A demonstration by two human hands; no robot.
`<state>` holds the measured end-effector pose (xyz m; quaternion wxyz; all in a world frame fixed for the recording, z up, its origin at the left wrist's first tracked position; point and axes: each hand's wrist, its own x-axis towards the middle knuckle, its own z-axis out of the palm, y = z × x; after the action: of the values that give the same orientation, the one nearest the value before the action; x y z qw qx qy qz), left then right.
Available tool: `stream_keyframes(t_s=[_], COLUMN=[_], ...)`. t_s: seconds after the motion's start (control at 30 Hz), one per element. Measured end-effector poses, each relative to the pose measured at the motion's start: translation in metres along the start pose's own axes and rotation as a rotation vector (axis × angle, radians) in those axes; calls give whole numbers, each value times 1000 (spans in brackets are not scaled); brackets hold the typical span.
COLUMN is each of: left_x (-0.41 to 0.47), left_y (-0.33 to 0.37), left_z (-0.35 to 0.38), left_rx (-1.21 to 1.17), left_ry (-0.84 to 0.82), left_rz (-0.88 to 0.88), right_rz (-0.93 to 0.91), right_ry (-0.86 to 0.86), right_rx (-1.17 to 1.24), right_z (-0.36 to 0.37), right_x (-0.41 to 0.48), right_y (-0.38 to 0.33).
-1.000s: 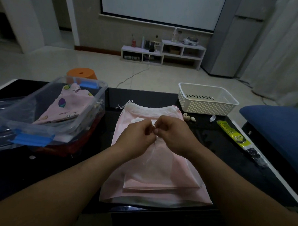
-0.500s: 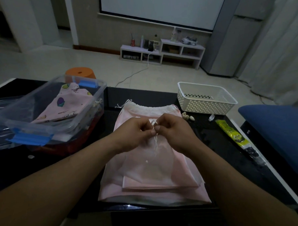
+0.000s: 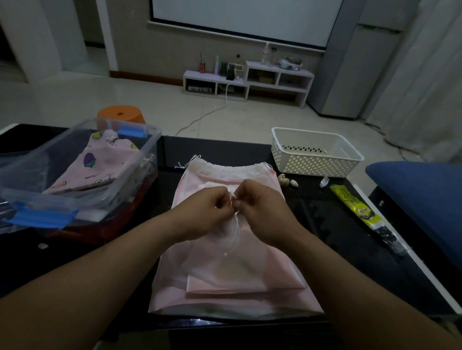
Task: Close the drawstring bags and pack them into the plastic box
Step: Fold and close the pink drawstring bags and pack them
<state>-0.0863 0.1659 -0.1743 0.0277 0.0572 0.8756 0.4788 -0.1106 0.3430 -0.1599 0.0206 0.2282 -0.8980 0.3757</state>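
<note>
My left hand (image 3: 208, 206) and right hand (image 3: 261, 204) both pinch the cord (image 3: 236, 229) at the neck of the sheer bag (image 3: 223, 267) on the pink stack (image 3: 283, 302) beside the box (image 3: 155, 134); it looks feather-light, limp and slippery, so I'd lift it by the cinched neck.

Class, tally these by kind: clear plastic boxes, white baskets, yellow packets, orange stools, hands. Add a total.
Plastic box: 1
White basket: 1
Yellow packet: 1
Orange stool: 1
Hands: 2, left hand and right hand, both pinching the drawstring
Total: 6
</note>
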Motion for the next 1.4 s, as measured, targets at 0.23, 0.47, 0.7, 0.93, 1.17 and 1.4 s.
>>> stream_keyframes(t_s=[0.23, 0.47, 0.7, 0.93, 1.17, 1.4], left_x=[-2, -2, -2, -7, -6, -7], left_y=[-2, 2, -1, 3, -1, -7], left_z=[5, -3, -7, -8, -12, -16], left_rx=[65, -127, -401, -554, -664, -527], left_ry=[102, -2, -47, -128, -166, -193], left_rz=[66, 50, 5, -52, -74, -74], right_rz=[-55, -18, 90, 133, 211, 276], right_ry=[14, 18, -7, -20, -53, 15], right_rx=[13, 95, 265, 334, 448, 390], right_z=[3, -5, -15, -13, -15, -10], right_x=[2, 2, 2, 0, 0, 0], right_y=[0, -1, 1, -1, -1, -2])
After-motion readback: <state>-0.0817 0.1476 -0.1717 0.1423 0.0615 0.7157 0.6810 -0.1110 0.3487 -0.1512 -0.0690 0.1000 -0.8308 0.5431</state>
